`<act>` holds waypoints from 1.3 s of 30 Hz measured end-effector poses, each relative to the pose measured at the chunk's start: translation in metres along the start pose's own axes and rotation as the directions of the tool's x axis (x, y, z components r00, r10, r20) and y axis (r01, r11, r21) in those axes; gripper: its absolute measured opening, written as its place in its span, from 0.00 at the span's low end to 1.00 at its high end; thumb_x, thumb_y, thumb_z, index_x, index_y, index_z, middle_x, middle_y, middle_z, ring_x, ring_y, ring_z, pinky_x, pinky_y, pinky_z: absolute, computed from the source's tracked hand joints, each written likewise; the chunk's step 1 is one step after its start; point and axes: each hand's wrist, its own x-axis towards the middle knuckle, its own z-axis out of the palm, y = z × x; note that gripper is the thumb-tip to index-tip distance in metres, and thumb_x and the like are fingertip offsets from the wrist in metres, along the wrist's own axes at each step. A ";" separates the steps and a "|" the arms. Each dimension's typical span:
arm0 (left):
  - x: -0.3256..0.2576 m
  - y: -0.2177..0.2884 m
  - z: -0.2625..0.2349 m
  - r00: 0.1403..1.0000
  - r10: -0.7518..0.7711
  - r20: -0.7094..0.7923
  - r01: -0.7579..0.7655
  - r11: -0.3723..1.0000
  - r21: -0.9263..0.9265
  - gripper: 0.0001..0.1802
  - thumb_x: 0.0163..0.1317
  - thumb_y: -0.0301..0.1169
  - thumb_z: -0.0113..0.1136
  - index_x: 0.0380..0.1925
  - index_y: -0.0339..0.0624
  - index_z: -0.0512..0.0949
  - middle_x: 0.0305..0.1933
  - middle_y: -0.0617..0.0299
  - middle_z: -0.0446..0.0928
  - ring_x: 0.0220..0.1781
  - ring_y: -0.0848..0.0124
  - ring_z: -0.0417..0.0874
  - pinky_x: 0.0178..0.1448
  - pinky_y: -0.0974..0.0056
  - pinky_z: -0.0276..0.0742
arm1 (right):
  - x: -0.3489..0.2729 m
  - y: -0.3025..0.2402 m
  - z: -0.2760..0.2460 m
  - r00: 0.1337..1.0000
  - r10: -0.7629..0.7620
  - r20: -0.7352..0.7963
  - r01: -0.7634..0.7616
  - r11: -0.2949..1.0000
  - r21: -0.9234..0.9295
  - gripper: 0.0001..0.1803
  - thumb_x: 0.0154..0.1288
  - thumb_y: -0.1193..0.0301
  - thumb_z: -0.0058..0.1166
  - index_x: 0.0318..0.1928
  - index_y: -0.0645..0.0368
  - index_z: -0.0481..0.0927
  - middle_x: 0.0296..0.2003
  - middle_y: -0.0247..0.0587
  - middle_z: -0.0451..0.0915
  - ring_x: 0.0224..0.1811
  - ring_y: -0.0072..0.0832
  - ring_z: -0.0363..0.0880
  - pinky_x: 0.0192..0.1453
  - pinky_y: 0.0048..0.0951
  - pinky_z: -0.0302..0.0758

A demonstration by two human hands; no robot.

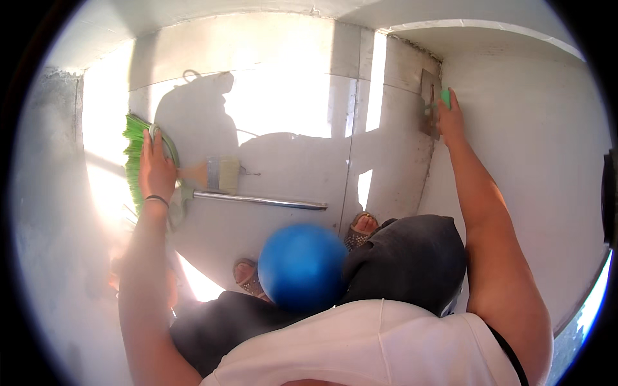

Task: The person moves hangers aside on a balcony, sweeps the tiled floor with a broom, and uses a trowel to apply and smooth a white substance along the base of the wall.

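R grip (453,120), upper rt, clamped on trowel (427,90); prob. stiff, light; hold by hdl (445,98). L grip (157,171) at broom (134,149): can't tell closure.

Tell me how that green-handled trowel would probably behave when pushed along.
The trowel would probably stay stiff, since its blade is flat and looks metallic. That broad, flat face should slide rather than roll. It is perhaps fairly light: the right hand alone holds it, by its green handle.

No text, label, brand, number or sign could be read, neither on the trowel (427,103) at two o'clock nor elsewhere.
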 end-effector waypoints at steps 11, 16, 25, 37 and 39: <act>0.010 -0.003 0.009 0.992 0.043 -0.118 -0.035 0.997 0.076 0.36 0.57 0.21 0.53 0.69 0.47 0.61 0.75 0.50 0.54 0.70 0.51 0.65 0.64 0.56 0.72 | 0.016 0.017 -0.008 0.989 -0.128 -0.071 0.101 0.948 -0.302 0.32 0.71 0.66 0.49 0.73 0.37 0.59 0.25 0.32 0.70 0.20 0.19 0.62 0.19 0.25 0.62; 0.008 0.011 -0.006 0.984 0.102 -0.149 -0.094 0.994 0.058 0.36 0.56 0.20 0.51 0.68 0.46 0.62 0.74 0.48 0.56 0.68 0.50 0.68 0.62 0.55 0.73 | -0.009 0.033 -0.007 0.997 -0.059 -0.046 0.055 0.996 -0.074 0.31 0.71 0.67 0.49 0.72 0.38 0.60 0.25 0.31 0.69 0.19 0.19 0.61 0.18 0.25 0.61; 0.009 -0.002 -0.006 0.988 0.080 -0.132 -0.072 0.995 0.069 0.36 0.54 0.20 0.48 0.68 0.46 0.63 0.74 0.49 0.57 0.65 0.49 0.71 0.61 0.56 0.74 | -0.011 0.028 0.022 0.997 -0.076 0.018 0.078 0.990 -0.116 0.32 0.69 0.63 0.51 0.72 0.41 0.59 0.28 0.35 0.75 0.22 0.22 0.70 0.25 0.28 0.71; 0.005 0.008 -0.007 0.999 0.028 -0.033 -0.024 0.995 0.095 0.37 0.56 0.22 0.50 0.69 0.48 0.61 0.76 0.54 0.52 0.69 0.54 0.67 0.62 0.57 0.74 | 0.008 0.023 0.020 0.955 -0.291 -0.051 0.231 0.844 -0.483 0.30 0.70 0.60 0.49 0.71 0.40 0.61 0.44 0.46 0.81 0.37 0.35 0.80 0.44 0.34 0.76; 0.007 0.019 -0.018 1.000 -0.029 -0.013 0.030 0.998 0.064 0.38 0.55 0.21 0.50 0.69 0.47 0.60 0.77 0.54 0.52 0.68 0.54 0.68 0.62 0.57 0.74 | 0.017 0.012 0.021 0.998 -0.044 -0.054 0.030 0.969 -0.243 0.30 0.70 0.60 0.49 0.71 0.40 0.61 0.44 0.47 0.81 0.37 0.36 0.80 0.46 0.35 0.75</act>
